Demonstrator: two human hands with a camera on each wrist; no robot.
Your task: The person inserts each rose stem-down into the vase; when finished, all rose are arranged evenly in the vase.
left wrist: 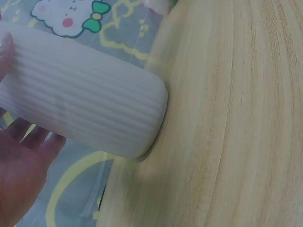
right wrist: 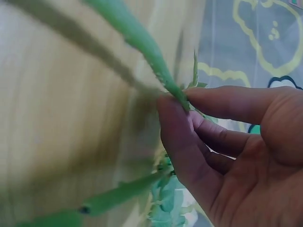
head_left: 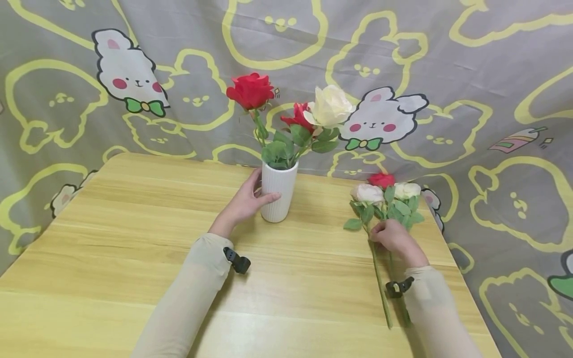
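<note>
A white ribbed vase [head_left: 279, 201] stands upright near the table's back edge. My left hand [head_left: 243, 201] holds its side, thumb across the front and fingers behind; the left wrist view shows the vase's ribbed wall [left wrist: 90, 90] and its base on the wood. In the vase are a red rose [head_left: 250, 91], a second, partly hidden red rose [head_left: 296, 117] and a cream rose [head_left: 330, 107]. Farther right, my right hand [head_left: 396, 241] pinches a green stem [right wrist: 142, 42] between thumb and forefinger. That stem appears to belong to the pale pink rose [head_left: 367, 193].
Beside the pale pink rose lie another red rose [head_left: 381, 179] and a cream rose [head_left: 407, 190], their leaves overlapping. The wooden table [head_left: 112, 258] meets a grey curtain [head_left: 179, 30] with rabbit and bear drawings at its back and sides.
</note>
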